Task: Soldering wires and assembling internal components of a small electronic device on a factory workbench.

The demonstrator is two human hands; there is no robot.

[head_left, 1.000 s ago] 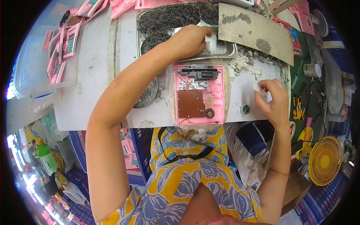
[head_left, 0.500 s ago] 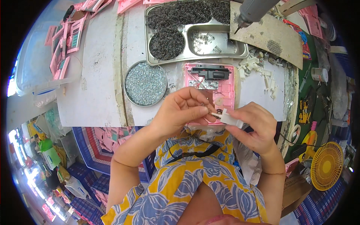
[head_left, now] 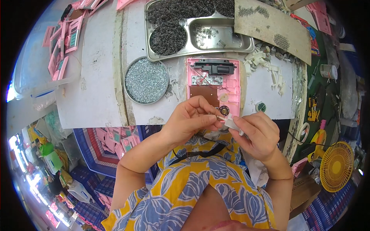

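White plastic piece point(head_left: 232, 122) sits pinched in the right hand point(head_left: 256, 134); left hand point(head_left: 190, 119) pinches something tiny (perhaps a spring) against it, above the pink casing point(head_left: 233, 86).

- Shell point(head_left: 231, 82): pink; black block at top, brown board inside.
- Piece point(head_left: 232, 122) in right hand: white.
- Bits point(head_left: 266, 63) on table: white.
- Round tin point(head_left: 147, 81): silver screws.
- Tray point(head_left: 246, 45): steel grey; dark springs.
- Table point(head_left: 98, 77): white, stained.
- Dress point(head_left: 192, 184): yellow, blue-grey leaf pattern.
- Fan point(head_left: 336, 166): yellow.
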